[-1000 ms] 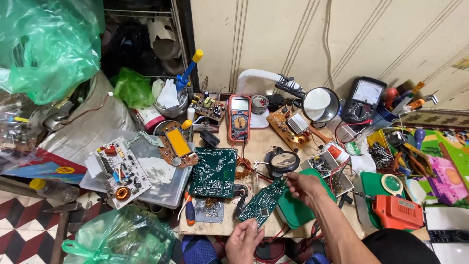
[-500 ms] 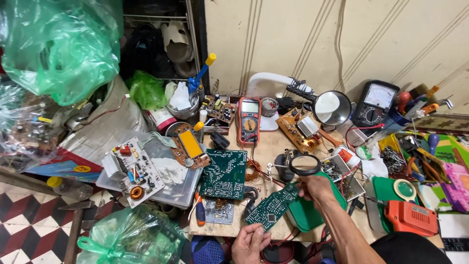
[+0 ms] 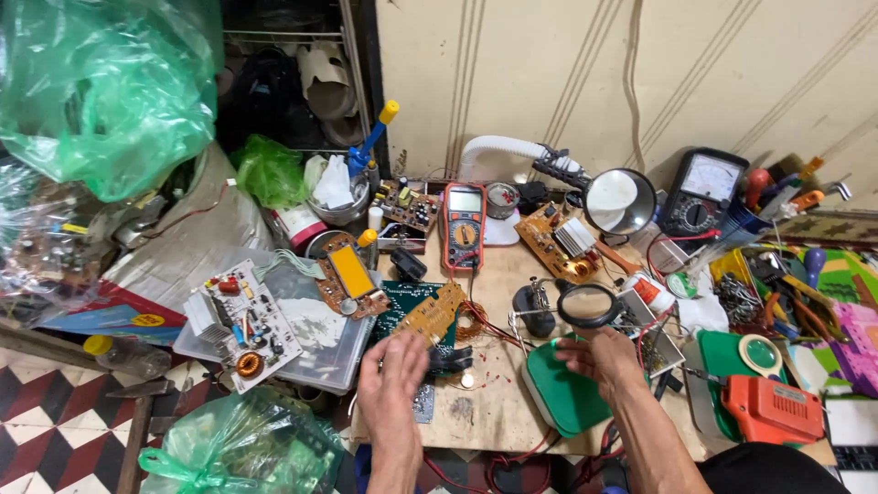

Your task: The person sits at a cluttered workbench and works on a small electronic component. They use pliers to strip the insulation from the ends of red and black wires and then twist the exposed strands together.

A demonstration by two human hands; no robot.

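Circuit board (image 3: 430,313), thin, stiff and light, fragile by its components, is best held by the edges; the left hand (image 3: 393,375) grips its lower end above the table (image 3: 485,412). At three o'clock, the right hand (image 3: 599,355) rests half-open on a green lid (image 3: 558,398).

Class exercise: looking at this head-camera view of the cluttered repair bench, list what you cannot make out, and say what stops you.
- Left hand: motion-blurred, so its grip on the yellow circuit board is unclear.
- Right hand: fingertips hidden behind the magnifying glass.
- Green circuit board: mostly covered by the yellow one.
- Orange tool: lower part hidden by the person's dark clothing.
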